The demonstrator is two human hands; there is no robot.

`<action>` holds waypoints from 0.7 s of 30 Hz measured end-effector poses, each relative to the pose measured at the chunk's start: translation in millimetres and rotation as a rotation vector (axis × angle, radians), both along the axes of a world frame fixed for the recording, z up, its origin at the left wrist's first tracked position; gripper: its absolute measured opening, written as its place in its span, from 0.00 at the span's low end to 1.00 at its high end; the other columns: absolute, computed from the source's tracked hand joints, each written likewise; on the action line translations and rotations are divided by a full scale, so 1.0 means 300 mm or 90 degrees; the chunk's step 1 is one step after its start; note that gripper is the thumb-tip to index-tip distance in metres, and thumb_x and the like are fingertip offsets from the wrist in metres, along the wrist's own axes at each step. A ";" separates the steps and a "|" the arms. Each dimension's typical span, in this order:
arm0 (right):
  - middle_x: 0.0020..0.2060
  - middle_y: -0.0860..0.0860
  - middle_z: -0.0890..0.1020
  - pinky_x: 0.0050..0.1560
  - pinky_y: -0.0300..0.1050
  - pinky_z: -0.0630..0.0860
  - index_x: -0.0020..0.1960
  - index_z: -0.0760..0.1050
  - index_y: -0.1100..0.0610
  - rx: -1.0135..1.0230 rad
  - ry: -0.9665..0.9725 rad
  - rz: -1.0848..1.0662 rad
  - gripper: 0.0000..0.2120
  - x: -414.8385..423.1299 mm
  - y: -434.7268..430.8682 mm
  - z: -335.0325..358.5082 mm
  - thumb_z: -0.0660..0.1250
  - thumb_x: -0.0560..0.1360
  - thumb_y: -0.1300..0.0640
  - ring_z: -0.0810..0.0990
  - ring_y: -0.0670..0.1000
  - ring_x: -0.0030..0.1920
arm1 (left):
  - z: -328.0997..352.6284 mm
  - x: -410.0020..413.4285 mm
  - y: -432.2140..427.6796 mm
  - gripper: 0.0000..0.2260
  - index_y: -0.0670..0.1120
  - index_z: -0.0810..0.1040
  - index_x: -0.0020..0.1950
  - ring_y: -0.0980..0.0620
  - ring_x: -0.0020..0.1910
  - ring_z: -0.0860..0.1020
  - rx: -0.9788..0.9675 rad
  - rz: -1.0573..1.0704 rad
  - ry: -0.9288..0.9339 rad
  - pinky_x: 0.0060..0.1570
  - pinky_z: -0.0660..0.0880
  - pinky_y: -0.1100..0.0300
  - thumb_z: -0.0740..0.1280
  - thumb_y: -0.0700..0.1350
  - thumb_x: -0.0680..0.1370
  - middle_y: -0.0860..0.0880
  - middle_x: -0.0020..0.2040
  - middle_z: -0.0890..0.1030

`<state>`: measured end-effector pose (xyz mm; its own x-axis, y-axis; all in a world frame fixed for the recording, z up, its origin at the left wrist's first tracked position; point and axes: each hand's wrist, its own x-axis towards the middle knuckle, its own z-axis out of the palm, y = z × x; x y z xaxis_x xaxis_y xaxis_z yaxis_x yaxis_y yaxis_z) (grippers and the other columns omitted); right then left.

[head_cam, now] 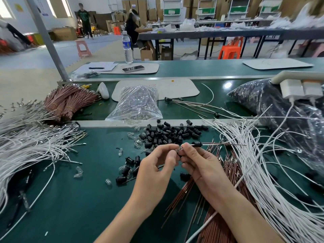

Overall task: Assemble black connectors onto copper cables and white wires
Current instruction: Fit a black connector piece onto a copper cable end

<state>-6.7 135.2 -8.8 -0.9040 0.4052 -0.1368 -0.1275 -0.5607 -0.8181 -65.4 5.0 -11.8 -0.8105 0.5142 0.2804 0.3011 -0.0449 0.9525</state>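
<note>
Above the green bench my left hand (pixel 157 165) and my right hand (pixel 196 163) meet fingertip to fingertip. The right thumb and forefinger pinch the metal ends of a white wire and a copper cable (pixel 226 144), which carry a black connector (pixel 196 143) just right of the fingers. My left fingertips pinch a small clear part against those ends. A heap of loose black connectors (pixel 168 134) lies just beyond the hands. Copper cables (pixel 215 223) lie under my right forearm, and white wires (pixel 273 181) fan out to the right.
More white wires (pixel 26 146) cover the left side, with bundled copper cables (pixel 70 100) behind them. A clear bag of small parts (pixel 136 102) and finished assemblies (pixel 192 102) sit past the rail. A big dark bag (pixel 273 106) and a white power strip (pixel 301 86) stand right.
</note>
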 end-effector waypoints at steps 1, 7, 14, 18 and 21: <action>0.39 0.54 0.86 0.35 0.35 0.80 0.41 0.87 0.58 0.000 -0.001 -0.001 0.12 0.000 0.000 0.001 0.78 0.63 0.50 0.83 0.45 0.35 | -0.001 0.000 0.000 0.09 0.55 0.82 0.54 0.56 0.51 0.84 0.002 -0.002 -0.002 0.50 0.78 0.67 0.65 0.42 0.83 0.56 0.48 0.86; 0.38 0.55 0.85 0.35 0.35 0.80 0.41 0.87 0.58 0.002 -0.003 -0.012 0.10 0.000 -0.003 0.000 0.77 0.65 0.52 0.82 0.45 0.34 | -0.011 -0.002 0.001 0.08 0.55 0.82 0.54 0.56 0.50 0.84 -0.001 -0.008 0.000 0.51 0.78 0.66 0.67 0.42 0.82 0.55 0.48 0.86; 0.38 0.55 0.85 0.36 0.35 0.80 0.42 0.87 0.58 0.012 0.003 -0.021 0.11 -0.002 -0.003 -0.005 0.78 0.65 0.51 0.81 0.45 0.34 | -0.021 -0.002 0.003 0.08 0.55 0.82 0.54 0.55 0.48 0.84 0.007 -0.001 0.001 0.49 0.78 0.67 0.67 0.43 0.82 0.55 0.45 0.86; 0.39 0.55 0.85 0.35 0.35 0.79 0.42 0.87 0.58 0.011 -0.002 -0.028 0.12 -0.005 -0.004 -0.007 0.78 0.64 0.51 0.82 0.45 0.34 | -0.028 -0.005 0.002 0.08 0.57 0.83 0.55 0.55 0.49 0.84 0.005 0.007 0.021 0.49 0.78 0.67 0.66 0.45 0.82 0.56 0.47 0.86; 0.38 0.55 0.85 0.34 0.35 0.79 0.41 0.87 0.58 -0.008 -0.004 -0.036 0.09 -0.006 -0.010 -0.006 0.77 0.66 0.53 0.82 0.45 0.33 | -0.032 -0.006 0.002 0.08 0.59 0.82 0.56 0.55 0.51 0.84 0.002 0.007 0.034 0.50 0.78 0.66 0.66 0.47 0.82 0.56 0.48 0.86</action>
